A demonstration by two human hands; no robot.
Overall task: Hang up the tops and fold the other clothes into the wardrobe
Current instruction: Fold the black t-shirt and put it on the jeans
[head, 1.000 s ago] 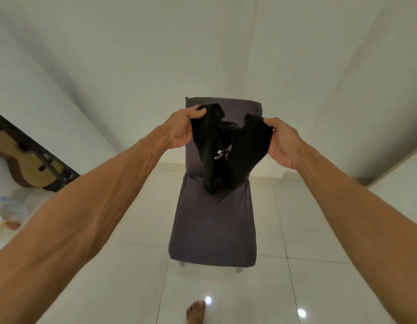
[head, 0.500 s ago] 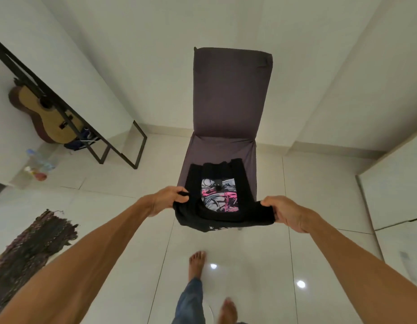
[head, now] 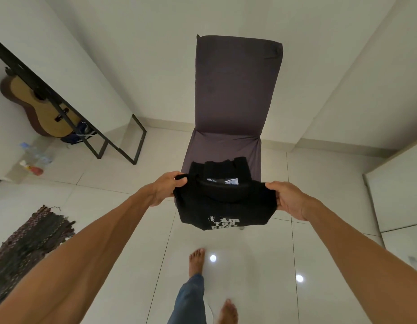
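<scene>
Left hand: the left hand [head: 166, 189] pinches the left edge of the black top [head: 223, 204], thumb over the cloth, fingers curled under
Right hand: the right hand [head: 288, 199] grips the right edge of the same garment, fingers closed round a bunch of fabric
Black top: stretched between both hands at centre frame, hanging in the air in front of the chair [head: 233, 101], white lettering showing near its lower hem
Folded clothes: a dark pile [head: 222, 170] with a pale print lies on the chair seat, just behind the held top
Chair: covered in purple-grey cloth, standing against the wall at upper centre
Upper left: a guitar [head: 36, 106] leans behind a black frame [head: 90, 139]
Lower left: a dark woven rug [head: 29, 242] on the tiled floor [head: 261, 265]
Bottom centre: bare feet [head: 196, 260] and a jeans leg
</scene>
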